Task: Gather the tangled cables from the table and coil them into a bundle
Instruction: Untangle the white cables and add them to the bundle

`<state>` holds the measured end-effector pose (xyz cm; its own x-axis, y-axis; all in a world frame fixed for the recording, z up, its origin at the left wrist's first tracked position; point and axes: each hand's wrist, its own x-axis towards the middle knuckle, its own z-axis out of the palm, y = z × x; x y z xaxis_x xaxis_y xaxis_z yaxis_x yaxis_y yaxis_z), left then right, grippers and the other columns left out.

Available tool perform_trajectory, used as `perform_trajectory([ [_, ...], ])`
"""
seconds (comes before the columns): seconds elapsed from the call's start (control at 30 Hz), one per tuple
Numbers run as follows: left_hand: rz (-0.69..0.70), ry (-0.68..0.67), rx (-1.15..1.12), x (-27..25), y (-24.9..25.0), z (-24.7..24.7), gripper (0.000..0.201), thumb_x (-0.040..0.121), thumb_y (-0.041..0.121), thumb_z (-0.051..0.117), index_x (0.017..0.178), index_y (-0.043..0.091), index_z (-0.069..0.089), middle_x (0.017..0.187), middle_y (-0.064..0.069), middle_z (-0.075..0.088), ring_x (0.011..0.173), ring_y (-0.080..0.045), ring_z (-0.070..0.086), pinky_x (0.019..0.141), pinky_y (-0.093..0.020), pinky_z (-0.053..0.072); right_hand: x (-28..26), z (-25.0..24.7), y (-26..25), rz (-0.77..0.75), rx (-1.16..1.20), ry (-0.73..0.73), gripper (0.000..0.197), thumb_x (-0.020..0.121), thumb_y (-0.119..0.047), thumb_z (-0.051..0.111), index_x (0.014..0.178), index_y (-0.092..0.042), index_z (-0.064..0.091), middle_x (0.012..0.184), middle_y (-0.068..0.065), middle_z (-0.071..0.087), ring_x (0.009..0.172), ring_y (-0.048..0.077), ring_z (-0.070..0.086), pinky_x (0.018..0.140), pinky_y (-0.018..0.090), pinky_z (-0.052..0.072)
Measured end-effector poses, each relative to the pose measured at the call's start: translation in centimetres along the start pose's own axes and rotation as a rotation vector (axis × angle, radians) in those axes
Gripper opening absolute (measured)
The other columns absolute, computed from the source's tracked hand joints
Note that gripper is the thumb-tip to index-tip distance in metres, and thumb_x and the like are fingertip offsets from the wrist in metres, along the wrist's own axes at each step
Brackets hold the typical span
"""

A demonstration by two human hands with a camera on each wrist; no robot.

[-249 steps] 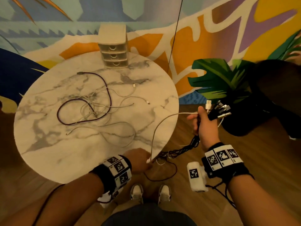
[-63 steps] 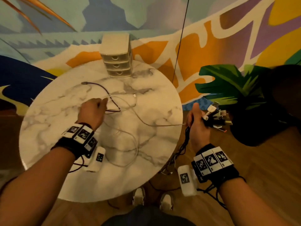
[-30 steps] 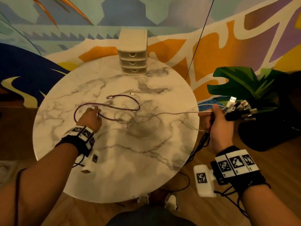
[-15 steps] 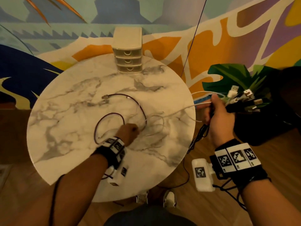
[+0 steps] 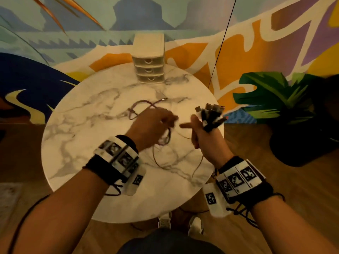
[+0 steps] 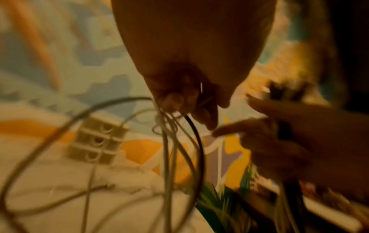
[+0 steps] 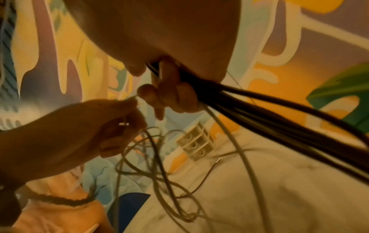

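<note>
Both hands meet above the desk (image 5: 77, 162) — our left hand (image 5: 152, 125) pinches loose cables (image 6: 169, 141), feeding our right hand (image 5: 203, 136), which grips the bundle (image 7: 259, 110).

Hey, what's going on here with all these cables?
A person is gathering loose cables off a round marble table. The right hand grips a bunch of cables with their plugs sticking up. The left hand pinches several thin cables, lifted off the table and brought close to the right hand. Loops of them trail down to the tabletop. A small drawer unit stands at the far edge.
</note>
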<state>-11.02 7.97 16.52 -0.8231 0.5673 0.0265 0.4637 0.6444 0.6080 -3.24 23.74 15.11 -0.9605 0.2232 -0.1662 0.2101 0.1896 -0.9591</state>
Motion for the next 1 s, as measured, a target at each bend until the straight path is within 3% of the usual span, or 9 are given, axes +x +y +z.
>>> perform_trajectory([
  [0.13, 0.095, -0.217, 0.115, -1.5, 1.9, 2.7, 0.022, 0.098, 0.022, 0.044, 0.101, 0.015, 0.064, 0.096, -0.004, 0.068, 0.085, -0.022, 0.061, 0.074, -0.038, 0.048, 0.9, 1.1, 0.0, 0.054, -0.071, -0.039, 0.036, 0.096, -0.039, 0.047, 0.084, -0.012, 0.067, 0.058, -0.003, 0.056, 0.051, 0.013, 0.046, 0.058, 0.03, 0.037],
  [0.33, -0.073, -0.031, 0.346, -1.6, -1.6, 2.9, 0.013, 0.092, 0.025, 0.051, 0.101, 0.021, 0.059, 0.11, 0.001, 0.055, 0.086, -0.025, 0.06, 0.068, -0.036, 0.049, 0.9, 0.1, 1.3, 0.074, -0.009, 0.057, 0.038, 0.1, -0.027, 0.044, 0.075, -0.021, 0.071, 0.045, -0.001, 0.051, 0.04, 0.014, 0.038, 0.046, 0.027, 0.034],
  [0.4, -0.069, 0.102, 0.415, -1.3, -3.5, 1.8, 0.028, 0.086, 0.013, 0.054, 0.112, 0.023, 0.057, 0.121, -0.004, 0.051, 0.081, -0.033, 0.061, 0.059, -0.037, 0.049, 1.1, -0.3, 1.8, 0.074, -0.01, 0.101, 0.045, 0.099, -0.029, 0.045, 0.061, -0.027, 0.07, 0.064, 0.0, 0.065, 0.046, 0.019, 0.038, 0.05, 0.03, 0.034],
  [0.47, -0.04, 0.22, 0.451, -0.8, -4.9, 0.5, 0.05, 0.082, 0.006, 0.056, 0.128, 0.022, 0.049, 0.126, -0.008, 0.048, 0.085, -0.036, 0.061, 0.056, -0.037, 0.044, 0.9, -0.8, 1.8, 0.068, -0.074, 0.121, 0.048, 0.099, -0.031, 0.045, 0.058, -0.02, 0.067, 0.053, -0.011, 0.059, 0.044, 0.016, 0.037, 0.048, 0.026, 0.033],
  [0.57, -0.272, 0.354, 0.334, -0.1, -8.8, -1.4, 0.064, 0.084, 0.014, 0.059, 0.142, 0.022, 0.032, 0.135, -0.011, 0.041, 0.103, -0.037, 0.055, 0.073, -0.044, 0.049, 0.7, -2.0, 1.9, 0.067, -0.107, 0.174, 0.047, 0.099, -0.029, 0.043, 0.056, -0.016, 0.057, 0.05, 0.0, 0.046, 0.038, 0.011, 0.034, 0.04, 0.021, 0.028],
  [0.67, -0.494, 0.161, 0.229, -1.0, -12.2, -1.5, 0.065, 0.084, 0.024, 0.065, 0.142, 0.017, 0.035, 0.136, -0.015, 0.042, 0.114, -0.038, 0.051, 0.092, -0.045, 0.046, 0.5, -2.9, 1.7, 0.071, 0.033, 0.2, 0.044, 0.099, -0.026, 0.043, 0.058, -0.015, 0.051, 0.049, 0.004, 0.042, 0.036, 0.008, 0.031, 0.039, 0.021, 0.024],
  [0.8, -0.27, 0.078, 0.015, -1.9, -9.0, 2.6, 0.024, 0.087, 0.015, 0.062, 0.111, 0.011, 0.062, 0.11, -0.012, 0.057, 0.092, -0.029, 0.058, 0.086, -0.042, 0.048, 0.3, -2.7, 1.3, 0.055, 0.04, 0.111, 0.036, 0.101, -0.023, 0.042, 0.068, -0.009, 0.05, 0.038, -0.01, 0.046, 0.035, 0.003, 0.035, 0.038, 0.013, 0.027],
  [0.93, -0.058, 0.568, 0.126, -2.0, -4.2, 5.7, 0.01, 0.081, 0.011, 0.056, 0.09, 0.011, 0.062, 0.097, -0.008, 0.056, 0.091, -0.026, 0.053, 0.078, -0.035, 0.045, -0.1, -2.8, 1.0, 0.054, 0.032, 0.091, 0.035, 0.101, -0.021, 0.041, 0.071, -0.005, 0.049, 0.039, -0.011, 0.047, 0.035, 0.003, 0.035, 0.039, 0.012, 0.029],
  [1.0, -0.105, 0.367, 0.031, -2.1, -3.2, 7.9, 0.022, 0.088, 0.024, 0.056, 0.108, 0.016, 0.06, 0.111, -0.005, 0.055, 0.101, -0.021, 0.052, 0.083, -0.031, 0.042, -0.2, -3.1, 0.8, 0.033, 0.048, 0.1, 0.033, 0.101, -0.021, 0.041, 0.073, -0.004, 0.049, 0.039, -0.011, 0.047, 0.034, 0.003, 0.035, 0.038, 0.013, 0.028],
])
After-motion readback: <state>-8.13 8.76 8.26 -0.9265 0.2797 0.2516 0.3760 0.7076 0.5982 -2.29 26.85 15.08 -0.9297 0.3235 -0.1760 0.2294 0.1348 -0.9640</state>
